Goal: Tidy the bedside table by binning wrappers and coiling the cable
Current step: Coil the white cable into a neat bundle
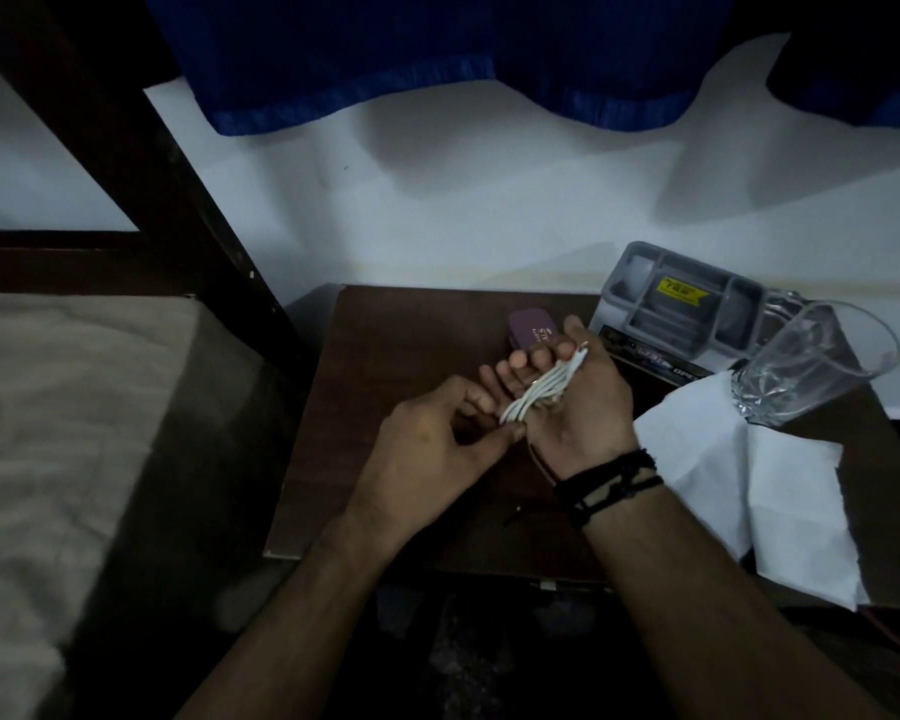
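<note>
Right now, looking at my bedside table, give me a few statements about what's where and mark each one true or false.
1. The white cable is bundled in loops across the right hand. True.
2. The left hand lies flat on the table. False: it is raised beside the right hand, with its fingertips at the lower end of the cable bundle.
3. The clear glass stands on white paper at the right of the table. True.
4. The purple box sits on top of the grey tray. False: it lies on the table, left of the tray, just beyond the fingers.
5. The right wrist is bare. False: dark bands wrap it.
</note>
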The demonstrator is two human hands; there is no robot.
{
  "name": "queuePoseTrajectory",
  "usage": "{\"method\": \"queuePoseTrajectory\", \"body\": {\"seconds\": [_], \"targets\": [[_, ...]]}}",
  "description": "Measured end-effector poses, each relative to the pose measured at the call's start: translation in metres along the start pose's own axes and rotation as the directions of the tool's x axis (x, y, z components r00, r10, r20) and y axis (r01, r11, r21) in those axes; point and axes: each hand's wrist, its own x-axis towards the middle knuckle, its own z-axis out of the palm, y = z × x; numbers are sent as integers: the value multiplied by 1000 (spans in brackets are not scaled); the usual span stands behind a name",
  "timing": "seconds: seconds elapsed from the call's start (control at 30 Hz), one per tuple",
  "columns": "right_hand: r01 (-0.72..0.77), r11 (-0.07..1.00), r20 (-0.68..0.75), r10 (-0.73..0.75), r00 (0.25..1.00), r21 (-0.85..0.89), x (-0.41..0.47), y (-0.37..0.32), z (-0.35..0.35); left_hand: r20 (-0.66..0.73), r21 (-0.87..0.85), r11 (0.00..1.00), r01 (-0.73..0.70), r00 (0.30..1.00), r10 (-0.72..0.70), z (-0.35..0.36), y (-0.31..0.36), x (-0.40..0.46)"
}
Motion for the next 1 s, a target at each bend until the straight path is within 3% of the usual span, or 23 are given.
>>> {"method": "queuePoseTrajectory", "body": {"seconds": [0.27,0.5,0.77,1.0], "targets": [[112,989,-5,-113,994,-93,0,11,3,-74,103,994,34,997,-26,15,7,-7],[118,979,-36,-126,991,-165,3,16,6,-39,94,995,18,999,-15,11,3,-5],[77,996,-47,-79,996,-52,4,12,7,-37,74,997,-23,999,26,14,-1,-5],[6,991,-68,3,998,137,0,-2,3,-122,-77,996,-36,992,27,25,2,-8]]}}
